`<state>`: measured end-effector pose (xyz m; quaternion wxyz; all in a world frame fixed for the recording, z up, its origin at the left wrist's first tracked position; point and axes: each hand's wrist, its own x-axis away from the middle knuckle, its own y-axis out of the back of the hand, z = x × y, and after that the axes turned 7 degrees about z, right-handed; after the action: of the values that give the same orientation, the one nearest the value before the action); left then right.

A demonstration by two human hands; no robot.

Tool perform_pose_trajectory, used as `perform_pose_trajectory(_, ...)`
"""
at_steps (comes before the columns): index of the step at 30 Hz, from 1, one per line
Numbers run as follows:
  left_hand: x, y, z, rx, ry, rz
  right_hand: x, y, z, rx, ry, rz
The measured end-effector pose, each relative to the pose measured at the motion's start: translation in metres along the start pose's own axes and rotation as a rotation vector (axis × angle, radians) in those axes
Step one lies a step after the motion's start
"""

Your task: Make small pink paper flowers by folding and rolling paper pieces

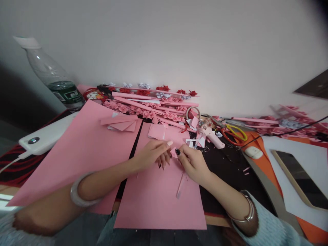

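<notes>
My right hand [193,162] is closed in a pinch on a small piece of pink paper [174,152]. Beside it, my left hand [157,153] has its thumb stretched out and its fingers apart; no object shows in its grasp. Both hands are over a large pink paper sheet [160,201]. A narrow pale strip [180,186] lies on that sheet, below my right hand. Just beyond my left hand sits a folded pink paper piece [156,131]. A stack of cut pink paper [120,123] rests further left, on a second pink sheet [77,153].
Pink paper flowers and rolled sticks [148,107] line the wall. To the right are a pink glue gun [211,136], a tape roll [188,111], scissors [234,133] and a phone [302,177]. A bottle [55,73] and a white power bank [48,133] stand left.
</notes>
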<state>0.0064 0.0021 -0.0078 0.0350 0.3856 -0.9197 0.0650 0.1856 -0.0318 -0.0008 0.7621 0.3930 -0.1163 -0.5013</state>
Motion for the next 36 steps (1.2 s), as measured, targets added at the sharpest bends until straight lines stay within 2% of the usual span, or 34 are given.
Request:
perform_pose_trajectory(3, 0.001, -0.002, 0.0, -0.027, 0.055, 0.122, 0.001, -0.001, 0.001, -0.026, 0.027, 0.011)
perform_pose_trajectory(6, 0.003, -0.004, -0.001, -0.029, 0.056, 0.167, 0.001, -0.002, 0.0, -0.05, 0.015, 0.014)
perform_pose_trajectory(21, 0.008, -0.009, -0.002, -0.21, -0.024, 0.072, 0.001, -0.004, 0.005, -0.219, -0.087, 0.022)
perform_pose_trajectory(36, 0.008, -0.011, -0.001, -0.201, -0.04, 0.065, 0.003, -0.005, 0.006, -0.278, -0.062, 0.017)
